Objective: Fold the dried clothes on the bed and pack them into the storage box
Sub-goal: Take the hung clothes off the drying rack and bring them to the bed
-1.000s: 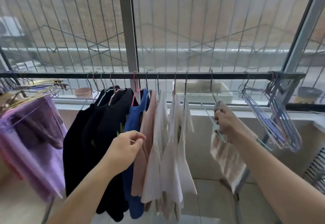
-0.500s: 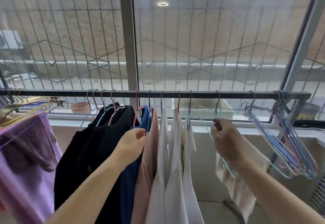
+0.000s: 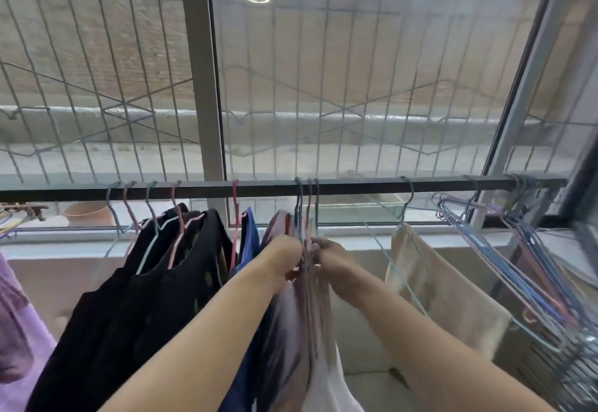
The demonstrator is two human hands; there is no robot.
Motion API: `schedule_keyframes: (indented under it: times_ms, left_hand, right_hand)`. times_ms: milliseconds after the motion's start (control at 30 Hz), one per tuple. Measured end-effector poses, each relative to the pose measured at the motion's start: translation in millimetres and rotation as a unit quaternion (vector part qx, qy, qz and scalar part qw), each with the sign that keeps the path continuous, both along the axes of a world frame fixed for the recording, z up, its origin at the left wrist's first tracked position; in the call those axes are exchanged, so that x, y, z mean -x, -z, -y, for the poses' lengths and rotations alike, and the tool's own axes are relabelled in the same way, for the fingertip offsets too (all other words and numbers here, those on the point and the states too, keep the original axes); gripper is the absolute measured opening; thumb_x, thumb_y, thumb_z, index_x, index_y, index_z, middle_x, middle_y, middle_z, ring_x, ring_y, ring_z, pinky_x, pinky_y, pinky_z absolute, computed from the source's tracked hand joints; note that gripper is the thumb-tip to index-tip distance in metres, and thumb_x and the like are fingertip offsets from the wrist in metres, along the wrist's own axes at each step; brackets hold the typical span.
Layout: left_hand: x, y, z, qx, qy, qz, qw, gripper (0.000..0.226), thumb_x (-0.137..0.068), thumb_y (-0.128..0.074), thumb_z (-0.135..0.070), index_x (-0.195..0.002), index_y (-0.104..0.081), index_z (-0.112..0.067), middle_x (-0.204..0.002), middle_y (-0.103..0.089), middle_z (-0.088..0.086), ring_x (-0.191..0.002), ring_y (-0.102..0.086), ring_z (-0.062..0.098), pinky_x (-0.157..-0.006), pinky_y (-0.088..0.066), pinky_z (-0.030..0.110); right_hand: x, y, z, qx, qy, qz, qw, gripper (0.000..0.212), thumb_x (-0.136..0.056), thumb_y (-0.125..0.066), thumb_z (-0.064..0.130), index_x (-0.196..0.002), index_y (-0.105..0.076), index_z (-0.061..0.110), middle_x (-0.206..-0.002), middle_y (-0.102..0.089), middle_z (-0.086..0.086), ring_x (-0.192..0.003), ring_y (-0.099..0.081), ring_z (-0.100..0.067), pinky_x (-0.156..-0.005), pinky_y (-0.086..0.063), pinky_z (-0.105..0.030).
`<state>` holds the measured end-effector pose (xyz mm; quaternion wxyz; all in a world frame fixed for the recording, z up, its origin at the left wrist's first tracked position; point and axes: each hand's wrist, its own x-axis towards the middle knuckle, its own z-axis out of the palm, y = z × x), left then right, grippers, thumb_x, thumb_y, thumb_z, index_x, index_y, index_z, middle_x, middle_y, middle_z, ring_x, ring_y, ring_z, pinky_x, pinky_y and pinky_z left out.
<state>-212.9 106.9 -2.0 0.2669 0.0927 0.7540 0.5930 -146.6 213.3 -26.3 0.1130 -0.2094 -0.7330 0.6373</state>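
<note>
Along the rail (image 3: 356, 185), I have free room right of my bunched hangers (image 3: 307, 217), up to the beige towel (image 3: 437, 288). Left of them, black garments (image 3: 155, 282) crowd close; empty hangers (image 3: 517, 266) clutter the rail's right end.

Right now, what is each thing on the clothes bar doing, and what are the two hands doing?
Left hand: grips the bunched hangers.
Right hand: grips the same bunch.
Pale pink and white tops: hanging, pressed together.
Black shirts: hanging on the dark metal bar.
Blue top: hanging.
Beige towel: draped over a hanger.
Empty wire hangers: bunched at the right end.
</note>
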Motion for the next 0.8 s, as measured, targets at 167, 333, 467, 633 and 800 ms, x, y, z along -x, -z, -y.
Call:
schedule_keyframes:
  times_ms: [167, 333, 467, 633, 800]
  left_hand:
    - [6, -2, -11, -0.039, -0.004, 0.038, 0.998, 0.012, -0.101, -0.054, -0.013, -0.106, -0.060, -0.004, -0.089, -0.059, 0.012, -0.079, -0.057, 0.024, -0.066, -0.049, 0.033]
    - [-4, -6, -8, -0.118, -0.005, 0.140, 0.983, 0.012, -0.092, -0.051, 0.000, -0.087, -0.062, 0.002, -0.086, -0.063, 0.014, -0.081, -0.065, 0.022, -0.075, -0.058, 0.031]
    - [-10, -39, 9, -0.137, 0.052, 0.096, 0.985, 0.019, -0.092, -0.049, 0.005, -0.097, -0.066, -0.002, -0.074, -0.062, 0.011, -0.062, -0.060, 0.018, -0.048, -0.043, 0.024]
    - [-31, -69, 29, -0.182, 0.101, 0.094, 0.974, 0.016, -0.097, -0.052, -0.007, -0.099, -0.067, -0.004, -0.072, -0.061, 0.008, -0.062, -0.056, 0.017, -0.059, -0.042, 0.028]
    - [-106, -23, 51, -0.199, 0.107, 0.176, 0.958, 0.017, -0.100, -0.052, -0.010, -0.098, -0.066, -0.002, -0.064, -0.057, 0.007, -0.051, -0.054, 0.018, -0.050, -0.045, 0.029]
  right_hand:
    - [-10, -8, 14, -0.029, 0.001, 0.006, 1.000, 0.031, -0.098, -0.063, 0.036, -0.113, -0.067, 0.010, -0.103, -0.075, -0.012, -0.086, -0.070, -0.017, -0.089, -0.056, -0.043]
    - [-18, -2, 37, -0.084, 0.043, -0.008, 0.995, 0.036, -0.084, -0.064, -0.005, -0.115, -0.053, 0.008, -0.087, -0.063, -0.001, -0.072, -0.059, -0.003, -0.050, -0.042, -0.006]
    - [-18, -28, 39, -0.091, 0.079, -0.054, 0.991, 0.034, -0.075, -0.063, -0.012, -0.100, -0.062, 0.011, -0.087, -0.070, -0.005, -0.068, -0.066, -0.002, -0.056, -0.047, -0.014]
    - [-54, -62, 38, -0.119, 0.032, -0.118, 0.985, 0.027, -0.076, -0.070, -0.006, -0.096, -0.065, 0.011, -0.083, -0.071, -0.005, -0.070, -0.065, -0.010, -0.060, -0.052, -0.023]
    - [-125, -13, 41, -0.131, -0.016, -0.098, 0.986, 0.034, -0.077, -0.069, -0.016, -0.087, -0.057, 0.014, -0.063, -0.065, 0.011, -0.059, -0.057, -0.001, -0.054, -0.046, -0.018]
